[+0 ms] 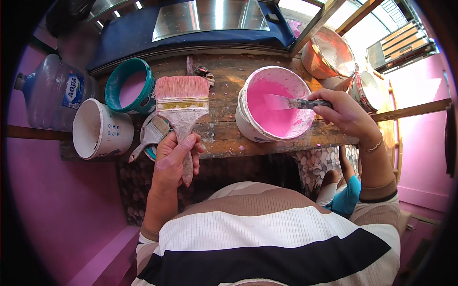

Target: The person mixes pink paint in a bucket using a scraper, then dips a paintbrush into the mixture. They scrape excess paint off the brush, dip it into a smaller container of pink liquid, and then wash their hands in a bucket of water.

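My left hand (172, 159) grips the handle of a wide paintbrush (182, 102), bristles pink and pointing up, held above the wooden plank (224, 136). My right hand (344, 114) holds a dark-handled scraper (296, 102) whose pink-coated blade dips into a white bucket of pink paint (273, 105). The bucket stands on the plank, right of the brush.
A teal bucket (129, 86) with pink inside, an empty white bucket (100, 129) on its side and a second brush (151, 136) lie at the left. A clear water jug (50, 93) is far left. Orange and white buckets (329, 55) stand at the right. A person in blue (344, 193) is below.
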`<move>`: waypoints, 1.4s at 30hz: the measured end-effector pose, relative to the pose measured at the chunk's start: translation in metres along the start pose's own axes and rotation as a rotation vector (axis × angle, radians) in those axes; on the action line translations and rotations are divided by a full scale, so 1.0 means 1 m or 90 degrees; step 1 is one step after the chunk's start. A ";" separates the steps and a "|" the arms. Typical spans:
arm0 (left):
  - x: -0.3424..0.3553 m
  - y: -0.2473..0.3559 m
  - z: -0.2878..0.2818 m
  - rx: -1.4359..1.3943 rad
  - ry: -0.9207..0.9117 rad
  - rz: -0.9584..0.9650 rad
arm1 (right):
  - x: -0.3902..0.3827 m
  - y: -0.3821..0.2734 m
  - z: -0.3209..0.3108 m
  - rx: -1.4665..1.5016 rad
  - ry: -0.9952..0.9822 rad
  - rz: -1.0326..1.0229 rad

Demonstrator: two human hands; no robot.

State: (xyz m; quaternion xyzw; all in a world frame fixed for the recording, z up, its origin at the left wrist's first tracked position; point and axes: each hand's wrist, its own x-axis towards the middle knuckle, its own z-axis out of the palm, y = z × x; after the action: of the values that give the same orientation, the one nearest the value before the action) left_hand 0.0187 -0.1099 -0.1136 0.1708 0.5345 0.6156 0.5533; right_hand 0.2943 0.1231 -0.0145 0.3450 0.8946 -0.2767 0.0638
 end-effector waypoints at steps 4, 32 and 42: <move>0.006 0.003 0.007 -0.010 -0.027 -0.007 | -0.042 0.009 -0.004 0.323 0.052 0.156; -0.013 0.036 0.032 0.141 -0.124 -0.071 | -0.081 -0.004 0.071 0.031 0.296 0.045; -0.022 0.039 0.044 0.268 -0.134 -0.086 | -0.066 -0.019 0.073 -0.110 0.341 0.057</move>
State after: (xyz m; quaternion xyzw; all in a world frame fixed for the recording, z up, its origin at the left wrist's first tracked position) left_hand 0.0419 -0.1011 -0.0559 0.3094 0.6007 0.4313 0.5978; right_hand 0.3257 0.0341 -0.0469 0.4380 0.8839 -0.0956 -0.1334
